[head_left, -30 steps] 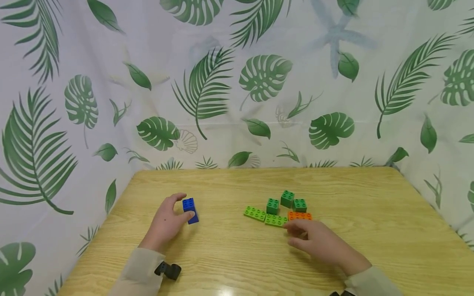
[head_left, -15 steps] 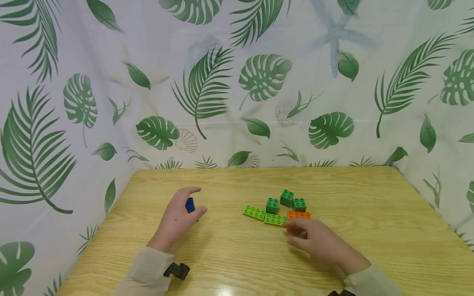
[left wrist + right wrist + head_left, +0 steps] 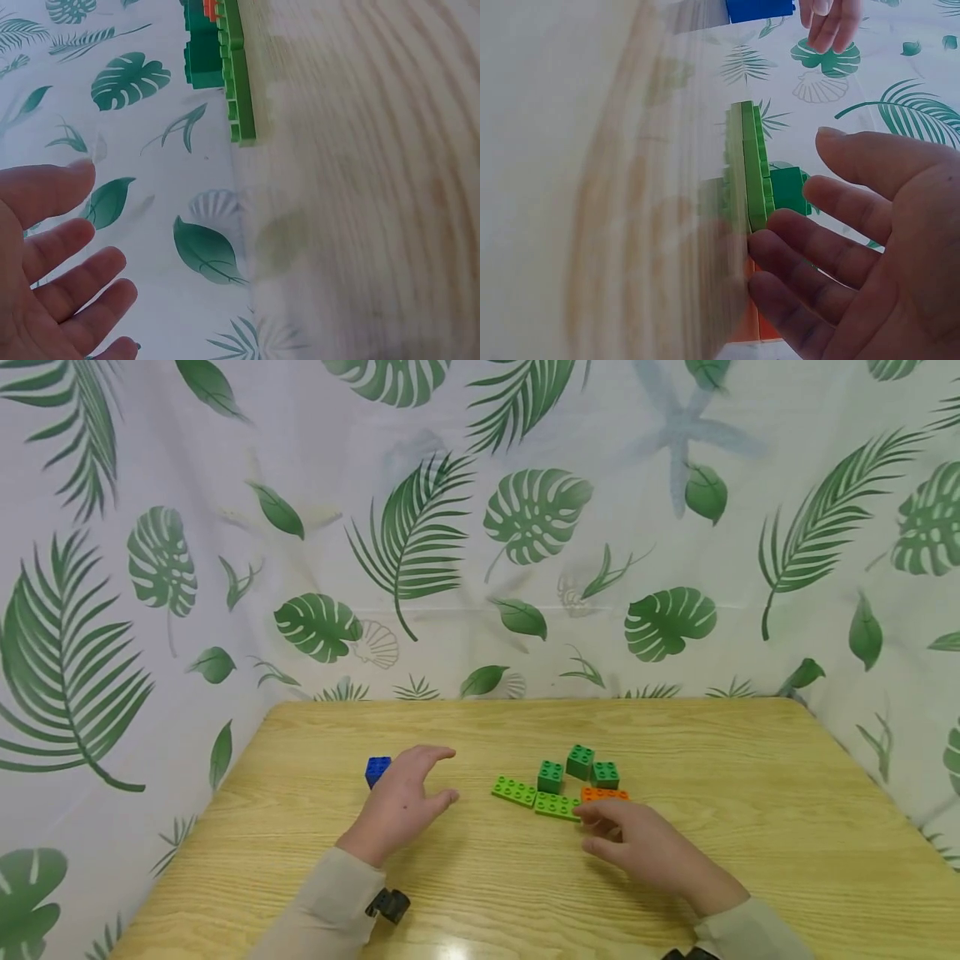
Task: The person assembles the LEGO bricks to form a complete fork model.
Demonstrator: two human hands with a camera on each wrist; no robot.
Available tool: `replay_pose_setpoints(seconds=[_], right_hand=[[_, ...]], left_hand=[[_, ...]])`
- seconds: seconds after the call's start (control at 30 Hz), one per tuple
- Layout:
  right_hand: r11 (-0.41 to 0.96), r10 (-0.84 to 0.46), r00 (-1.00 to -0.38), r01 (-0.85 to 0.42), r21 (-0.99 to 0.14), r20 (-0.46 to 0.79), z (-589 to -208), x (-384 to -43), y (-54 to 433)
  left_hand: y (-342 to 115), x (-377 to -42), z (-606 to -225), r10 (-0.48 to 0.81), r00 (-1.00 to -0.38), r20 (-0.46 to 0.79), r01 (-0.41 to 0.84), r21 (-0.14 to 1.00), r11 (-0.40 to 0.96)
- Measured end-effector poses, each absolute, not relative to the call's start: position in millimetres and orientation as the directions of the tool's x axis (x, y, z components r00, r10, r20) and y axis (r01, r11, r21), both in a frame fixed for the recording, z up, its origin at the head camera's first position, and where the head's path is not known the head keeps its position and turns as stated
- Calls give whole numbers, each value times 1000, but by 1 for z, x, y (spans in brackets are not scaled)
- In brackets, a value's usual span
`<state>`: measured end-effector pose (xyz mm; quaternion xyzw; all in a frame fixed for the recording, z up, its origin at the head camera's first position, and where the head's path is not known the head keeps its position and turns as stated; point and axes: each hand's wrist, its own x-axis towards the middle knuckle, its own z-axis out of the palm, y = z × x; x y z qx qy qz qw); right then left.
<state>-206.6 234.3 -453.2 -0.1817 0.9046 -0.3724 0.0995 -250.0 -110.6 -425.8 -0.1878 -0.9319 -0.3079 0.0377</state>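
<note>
A small blue brick [image 3: 377, 770] stands alone on the wooden table [image 3: 480, 877], just left of my left hand [image 3: 442, 774]. That hand hovers open with spread fingers and holds nothing; the left wrist view shows its bare palm [image 3: 52, 262]. Two light green flat plates [image 3: 514, 791] [image 3: 557, 807], three dark green bricks [image 3: 581, 761] and an orange brick [image 3: 604, 794] lie clustered at the centre. My right hand [image 3: 588, 831] rests open, its fingertips [image 3: 769, 232] at the near edge of a light green plate [image 3: 754, 165] and the orange brick.
Leaf-printed cloth [image 3: 480, 527] walls the table at the back and on both sides. Bare wood lies in front of the bricks and to the right of the cluster. A black wrist camera mount [image 3: 387, 904] sits on my left sleeve.
My left hand let go of the blue brick and moved right toward the green cluster, leaving the brick standing on the table. The right hand has hardly moved.
</note>
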Motion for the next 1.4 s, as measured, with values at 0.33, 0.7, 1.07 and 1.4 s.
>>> replay_pose_setpoints(seconds=[0.33,0.7,1.07,1.4], right_hand=[[673,-396,-918,-274,-687,-22,-455,-209,233],[760,-351,-936,-288,-583,5,-453,-215,224],[824,-323,-946,-289,-488,13,-455,-228,213],[836,-325,-946,-281,-471,-12,-460,-230,215]], left_hand=[[-111,-255,-434,376,-918,125,372,601,707],[-83,-276,-452,518,-855,-36,376,644,666],[-56,-294,-456,561,-820,-116,390,606,694],[-47,-288,-456,562,-810,-169,357,619,700]])
